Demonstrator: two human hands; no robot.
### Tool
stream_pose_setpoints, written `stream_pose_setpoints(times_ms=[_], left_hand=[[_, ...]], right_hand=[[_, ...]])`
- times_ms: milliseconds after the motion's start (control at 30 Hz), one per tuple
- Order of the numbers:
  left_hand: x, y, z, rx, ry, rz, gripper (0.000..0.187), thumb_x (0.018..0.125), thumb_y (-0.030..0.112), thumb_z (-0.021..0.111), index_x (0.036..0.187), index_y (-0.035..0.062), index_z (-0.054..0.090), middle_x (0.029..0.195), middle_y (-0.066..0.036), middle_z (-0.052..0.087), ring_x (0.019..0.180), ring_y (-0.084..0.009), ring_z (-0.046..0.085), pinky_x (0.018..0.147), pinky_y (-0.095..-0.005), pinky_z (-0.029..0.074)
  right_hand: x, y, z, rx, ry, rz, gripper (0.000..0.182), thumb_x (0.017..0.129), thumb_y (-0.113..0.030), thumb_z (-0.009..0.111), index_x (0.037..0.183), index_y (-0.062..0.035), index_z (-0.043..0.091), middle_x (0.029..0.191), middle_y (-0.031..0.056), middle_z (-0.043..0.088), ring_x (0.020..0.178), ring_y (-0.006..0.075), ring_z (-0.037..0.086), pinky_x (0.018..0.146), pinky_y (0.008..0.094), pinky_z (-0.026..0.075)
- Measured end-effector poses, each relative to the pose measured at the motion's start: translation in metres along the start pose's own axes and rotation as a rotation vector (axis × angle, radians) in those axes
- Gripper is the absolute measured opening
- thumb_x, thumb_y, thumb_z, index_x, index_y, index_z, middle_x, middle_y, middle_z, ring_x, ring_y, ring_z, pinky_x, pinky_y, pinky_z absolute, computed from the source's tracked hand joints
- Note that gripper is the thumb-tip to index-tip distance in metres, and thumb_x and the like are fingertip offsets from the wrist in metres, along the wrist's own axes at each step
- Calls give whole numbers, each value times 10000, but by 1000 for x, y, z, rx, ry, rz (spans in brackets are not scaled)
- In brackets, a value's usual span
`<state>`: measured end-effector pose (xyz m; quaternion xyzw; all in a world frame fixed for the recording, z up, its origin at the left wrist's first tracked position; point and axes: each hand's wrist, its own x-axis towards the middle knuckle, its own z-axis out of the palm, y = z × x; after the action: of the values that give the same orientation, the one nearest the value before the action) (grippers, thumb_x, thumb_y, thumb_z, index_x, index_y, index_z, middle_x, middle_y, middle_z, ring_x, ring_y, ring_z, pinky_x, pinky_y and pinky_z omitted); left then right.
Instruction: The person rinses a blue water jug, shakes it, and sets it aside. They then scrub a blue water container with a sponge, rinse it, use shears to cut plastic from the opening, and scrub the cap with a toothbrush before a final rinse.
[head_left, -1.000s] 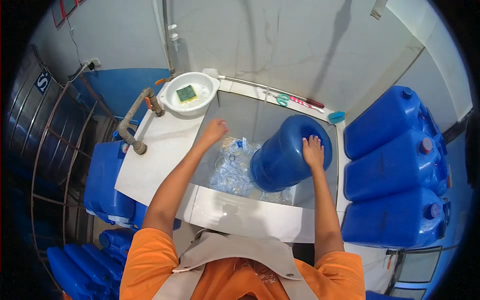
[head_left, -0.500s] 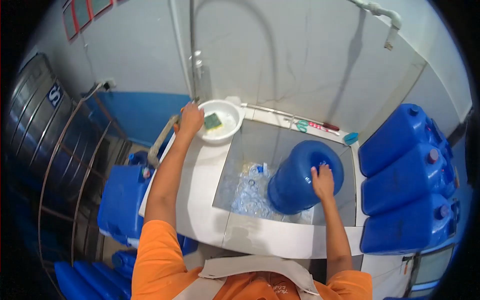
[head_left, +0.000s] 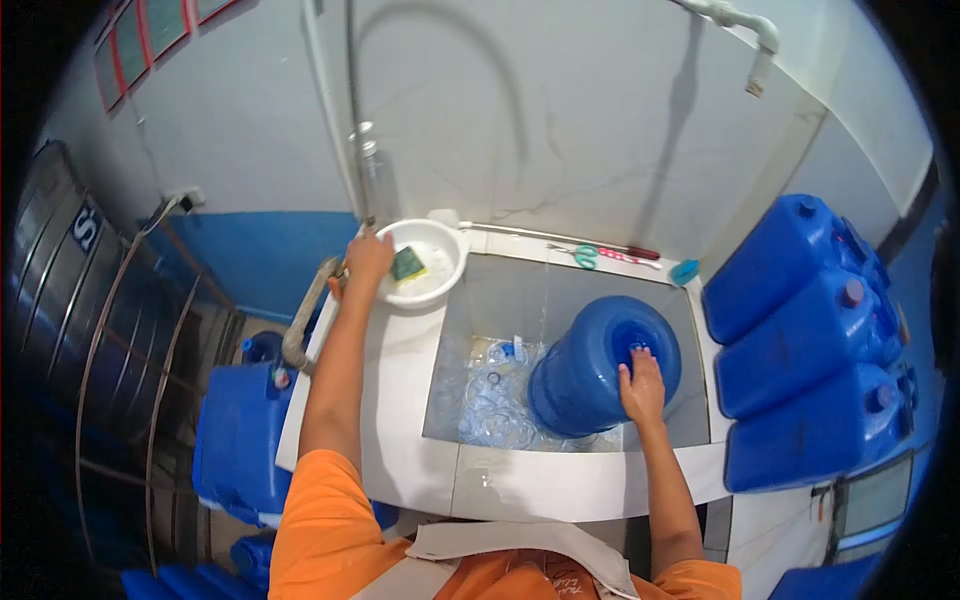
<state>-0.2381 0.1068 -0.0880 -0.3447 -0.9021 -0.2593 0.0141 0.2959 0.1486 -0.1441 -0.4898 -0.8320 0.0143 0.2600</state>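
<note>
My left hand (head_left: pixel 368 262) is closed around the tap at the foot of a thin upright pipe (head_left: pixel 353 130), left of a white basin (head_left: pixel 462 268); its grip is partly hidden. A green and yellow sponge (head_left: pixel 407 266) lies in the basin. In the sunken sink (head_left: pixel 685 400), a large blue water jug (head_left: pixel 575 385) leans with its mouth towards the upper right. My right hand (head_left: pixel 643 388) touches the jug's neck, thumb apart and fingers stretched over the mouth. Several clear and bluish plastic pieces (head_left: pixel 495 410) lie in the sink beside the jug.
Several blue jerrycans (head_left: pixel 775 355) stand along the right side. Scissors (head_left: pixel 585 257), a pink-and-white brush handle (head_left: pixel 628 258) and a teal brush (head_left: pixel 684 272) lie on the back ledge. At left are another blue jerrycan (head_left: pixel 240 430), a bent pipe (head_left: pixel 300 325) and a steel tank (head_left: pixel 75 290).
My right hand's fingers have straightened over the jug's mouth. The jug stays leaning in the sink and my left hand stays at the tap. The view has shifted slightly.
</note>
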Motion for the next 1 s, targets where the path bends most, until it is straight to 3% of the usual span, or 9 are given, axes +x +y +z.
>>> stream_pose_setpoints(times_ms=[67, 133, 233, 367, 500, 600, 800, 933, 1000], left_hand=[[-49, 9, -28, -21, 57, 148, 579, 856, 333, 494, 1228, -108, 444, 1209, -323, 475, 1128, -480, 448, 962, -537, 352], [-92, -4, -28, 96, 587, 362, 542, 803, 205, 554, 1230, -102, 424, 1188, -315, 459, 1157, -465, 404, 997, -509, 323], [-119, -20, -37, 33, 619, 341, 522, 784, 128, 552, 1233, -101, 415, 1209, -303, 445, 1183, -453, 371, 1019, -491, 300], [-112, -34, -24, 99, 593, 436, 510, 764, 14, 534, 1242, -107, 408, 1217, -297, 440, 1190, -438, 383, 1033, -505, 286], [-113, -38, -24, 313, 558, 482, 505, 722, -21, 535, 1212, -99, 441, 1169, -275, 465, 1167, -412, 404, 1026, -489, 307], [-116, -43, -32, 254, 462, 644, 506, 691, 10, 548, 1181, -88, 468, 1073, -237, 503, 1079, -373, 468, 1003, -445, 334], [-108, -29, -30, -300, 323, 402, 269, 760, 71, 558, 1003, -40, 587, 866, -190, 574, 838, -314, 566, 782, -394, 449], [-134, -25, 5, -389, 128, 208, 214, 805, 78, 533, 964, -43, 609, 848, -191, 608, 791, -311, 593, 721, -368, 471], [-139, -22, 20, -421, 160, 211, 242, 848, 104, 517, 1029, -37, 596, 984, -224, 612, 900, -318, 594, 752, -359, 468]], right_hand=[[11, -10, 7, -13, -7, 27, 476, 876, -299, 494, 1175, 71, 520, 1243, 243, 515, 1243, 363, 416, 1073, 436, 274], [17, -29, 16, -61, -1, 90, 497, 876, -330, 501, 1169, 71, 523, 1247, 248, 510, 1252, 354, 409, 1075, 435, 270], [2, -50, 20, -98, -12, -164, 493, 872, -326, 509, 1162, 72, 528, 1244, 257, 509, 1248, 345, 420, 1073, 434, 272], [8, 3, -11, 129, -162, -326, 443, 878, -275, 510, 1174, 55, 530, 1252, 191, 533, 1230, 316, 451, 1073, 421, 272], [15, 27, -1, 15, -151, 25, 476, 921, -310, 436, 1246, 33, 495, 1306, 173, 493, 1288, 296, 382, 1097, 406, 221], [8, 32, -7, 40, -151, 17, 515, 924, -351, 422, 1260, 34, 482, 1324, 176, 473, 1306, 293, 355, 1103, 405, 207], [9, 36, -6, 57, -75, -48, 471, 915, -331, 437, 1206, 27, 534, 1285, 176, 510, 1280, 297, 392, 1092, 408, 237], [9, 22, -6, 58, -63, -70, 460, 920, -338, 423, 1174, 22, 557, 1281, 180, 512, 1269, 304, 405, 1088, 409, 246], [7, 23, -4, 91, -99, -138, 443, 911, -330, 464, 1157, 24, 564, 1291, 182, 501, 1263, 311, 411, 1088, 418, 242]])
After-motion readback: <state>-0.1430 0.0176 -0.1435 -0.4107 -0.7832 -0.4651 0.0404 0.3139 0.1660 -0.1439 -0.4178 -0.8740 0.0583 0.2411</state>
